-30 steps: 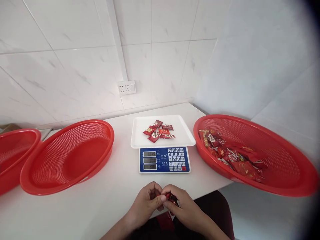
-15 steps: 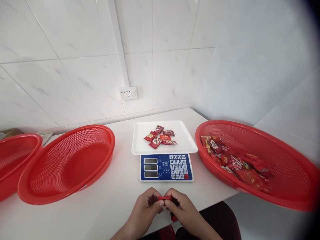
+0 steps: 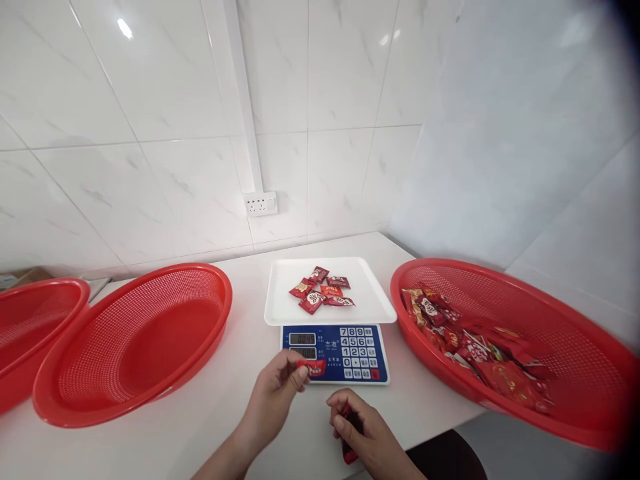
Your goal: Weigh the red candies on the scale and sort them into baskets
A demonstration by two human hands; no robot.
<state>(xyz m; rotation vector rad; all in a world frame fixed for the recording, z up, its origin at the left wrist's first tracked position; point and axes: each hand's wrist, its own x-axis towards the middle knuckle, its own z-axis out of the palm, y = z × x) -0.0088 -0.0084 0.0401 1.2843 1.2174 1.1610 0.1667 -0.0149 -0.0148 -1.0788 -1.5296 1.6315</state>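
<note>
Left hand: your left hand [image 3: 273, 393] was in a narrow pinch, thumb and fingers on one end of a small red candy packet [image 3: 314, 368].
Pinched packet: in front of the scale's lower display area, which it and your fingers partly covered; couldn't tell if it touched the panel.
Right hand: your right hand [image 3: 367, 433] was half curled near the table [image 3: 200, 433] edge, holding a red wrapped piece [image 3: 350, 455] against the palm; count in there, couldn't tell.
Scale: the digital scale [image 3: 360, 363] faced you, blue panel, keypad on the right; top readout too faint to trust.
Pan: the white weighing pan [image 3: 370, 308] carried a loose cluster of candies [image 3: 312, 302], mostly dark red, one orange.
Right basket: the red mesh basket [image 3: 590, 360] sat just beside the pan, with piled candy packets [image 3: 505, 383] towards its left side.
Left side: two more red baskets [image 3: 150, 333], next to each other.
</note>
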